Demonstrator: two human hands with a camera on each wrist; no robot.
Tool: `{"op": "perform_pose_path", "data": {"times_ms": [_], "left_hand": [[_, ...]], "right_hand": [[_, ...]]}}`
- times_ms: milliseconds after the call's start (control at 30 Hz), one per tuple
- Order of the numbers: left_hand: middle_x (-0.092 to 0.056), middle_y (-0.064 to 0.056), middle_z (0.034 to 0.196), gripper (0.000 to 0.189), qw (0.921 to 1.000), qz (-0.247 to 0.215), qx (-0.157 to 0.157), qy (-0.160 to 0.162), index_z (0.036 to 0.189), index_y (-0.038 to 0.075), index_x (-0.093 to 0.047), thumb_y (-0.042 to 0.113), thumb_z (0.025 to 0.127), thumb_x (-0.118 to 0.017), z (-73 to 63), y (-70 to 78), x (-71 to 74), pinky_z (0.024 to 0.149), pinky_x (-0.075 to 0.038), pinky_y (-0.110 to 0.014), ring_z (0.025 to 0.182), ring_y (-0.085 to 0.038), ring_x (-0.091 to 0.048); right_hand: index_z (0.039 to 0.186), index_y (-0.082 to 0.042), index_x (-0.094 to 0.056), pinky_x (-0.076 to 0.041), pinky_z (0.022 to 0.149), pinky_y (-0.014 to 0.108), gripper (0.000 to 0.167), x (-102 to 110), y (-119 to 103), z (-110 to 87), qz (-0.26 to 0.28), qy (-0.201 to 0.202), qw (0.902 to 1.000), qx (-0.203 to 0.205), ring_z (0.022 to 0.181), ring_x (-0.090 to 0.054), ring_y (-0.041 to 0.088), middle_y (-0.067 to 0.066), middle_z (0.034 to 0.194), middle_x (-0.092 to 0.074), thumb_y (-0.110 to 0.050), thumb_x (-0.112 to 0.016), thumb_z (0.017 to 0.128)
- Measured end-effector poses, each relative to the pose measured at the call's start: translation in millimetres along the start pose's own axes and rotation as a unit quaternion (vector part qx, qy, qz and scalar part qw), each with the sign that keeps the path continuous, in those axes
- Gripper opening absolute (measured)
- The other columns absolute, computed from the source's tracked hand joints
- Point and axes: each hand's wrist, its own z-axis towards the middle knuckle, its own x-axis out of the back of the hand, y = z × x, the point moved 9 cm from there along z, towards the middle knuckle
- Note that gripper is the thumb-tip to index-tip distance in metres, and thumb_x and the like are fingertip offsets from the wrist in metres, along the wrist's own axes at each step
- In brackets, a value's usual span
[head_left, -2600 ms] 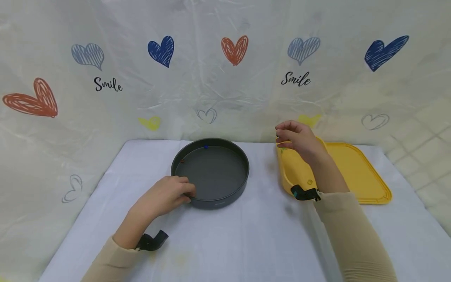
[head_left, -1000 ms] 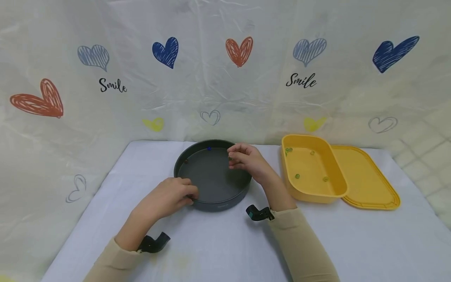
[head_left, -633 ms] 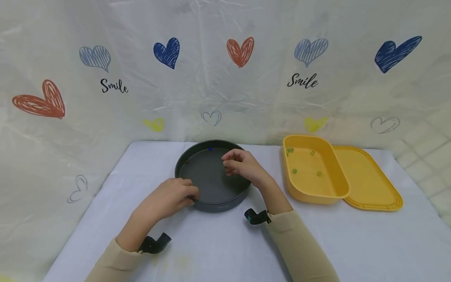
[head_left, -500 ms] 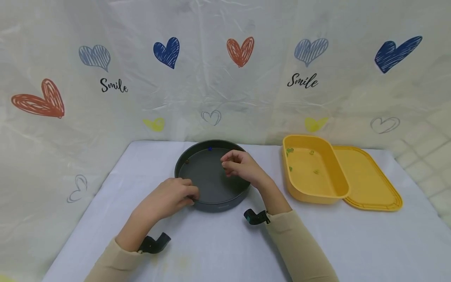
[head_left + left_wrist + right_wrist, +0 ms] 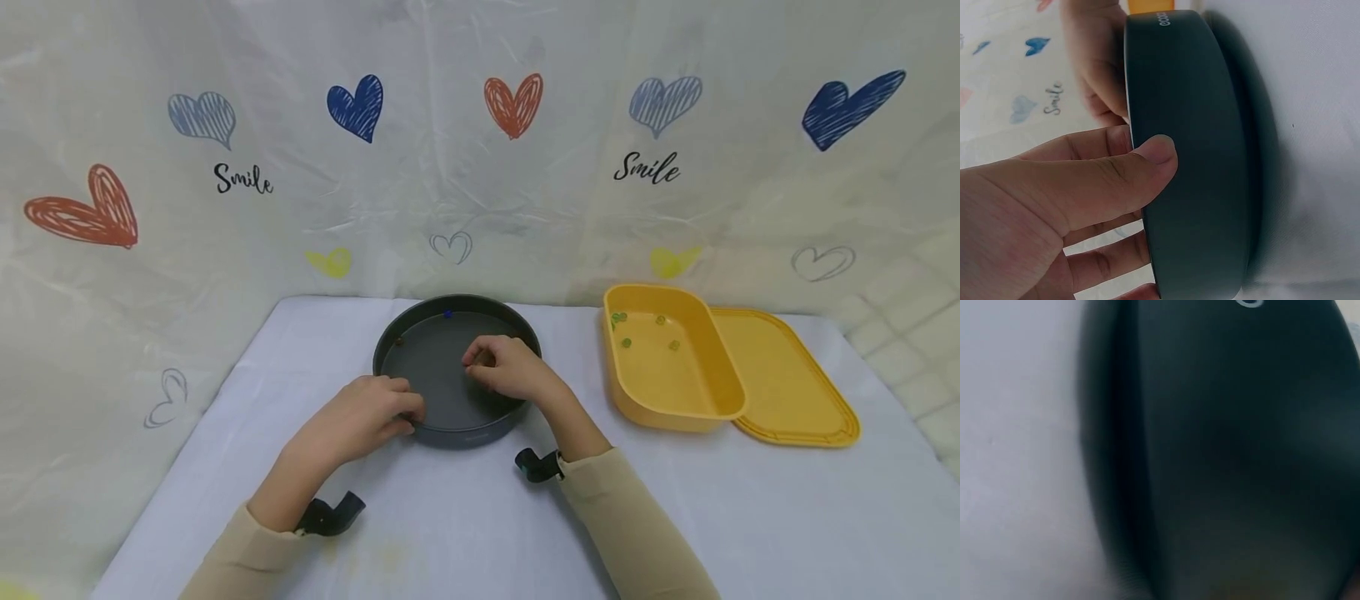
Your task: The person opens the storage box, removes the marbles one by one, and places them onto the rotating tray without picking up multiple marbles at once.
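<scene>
A dark grey round cake pan (image 5: 427, 375) sits on the white cloth. My left hand (image 5: 371, 414) grips its near left rim; in the left wrist view the thumb (image 5: 1157, 153) presses the outer wall and the other fingers reach over the rim. My right hand (image 5: 506, 367) is over the right part of the pan, fingers curled. Whether anything is between its fingertips is hidden. A small blue bead (image 5: 447, 314) lies at the pan's far side and a small brownish bead (image 5: 399, 342) at its left. The right wrist view shows mostly the pan's blurred outer wall (image 5: 1235, 425).
Right of the pan stands a yellow rectangular container (image 5: 675, 387) with several small green beads inside, most toward its far end. Its flat yellow lid (image 5: 795, 383) lies beside it, partly under the container. A white sheet printed with hearts hangs behind the table.
My right hand has come from over the yellow container leftward to the pan, then moved lower and nearer. Some green beads have shifted inside the container. My left hand keeps its grip.
</scene>
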Motion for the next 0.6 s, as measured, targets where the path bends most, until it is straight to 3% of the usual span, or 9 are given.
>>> {"op": "perform_pose_path", "data": {"times_ms": [200, 367, 600], "left_hand": [[-0.062, 0.012, 0.086, 0.019, 1.0, -0.001, 0.003, -0.006, 0.09, 0.026, -0.072, 0.017, 0.079, -0.084, 0.4, -0.3, -1.2, 0.072, -0.052, -0.028, 0.079, -0.01, -0.063], [-0.062, 0.012, 0.086, 0.019, 1.0, -0.001, 0.002, -0.005, 0.09, 0.026, -0.072, 0.016, 0.079, -0.084, 0.4, -0.1, -0.7, 0.073, -0.052, -0.029, 0.079, -0.011, -0.063], [-0.062, 0.012, 0.086, 0.019, 1.0, 0.001, 0.003, -0.005, 0.089, 0.026, -0.072, 0.016, 0.079, -0.085, 0.9, -0.3, 0.2, 0.073, -0.052, -0.029, 0.079, -0.011, -0.063]], "right_hand": [[0.105, -0.015, -0.07, -0.051, 0.068, 0.029, 0.013, -5.4, -1.8, 0.2, -0.064, -0.011, 0.9979, 0.002, 0.073, -0.062, 0.01, -0.007, 0.083, -0.069, -0.02, -0.068, 0.093], [0.106, -0.016, -0.07, -0.05, 0.065, 0.028, 0.014, -10.5, -2.2, 0.5, -0.108, -0.023, 0.9939, -0.003, 0.069, -0.061, 0.009, -0.007, 0.08, -0.068, -0.019, -0.068, 0.093], [0.107, -0.017, -0.071, -0.05, 0.067, 0.028, 0.015, -13.3, -3.0, 0.8, -0.133, -0.023, 0.9909, -0.007, 0.07, -0.061, 0.008, -0.007, 0.081, -0.069, -0.019, -0.07, 0.092]]}}
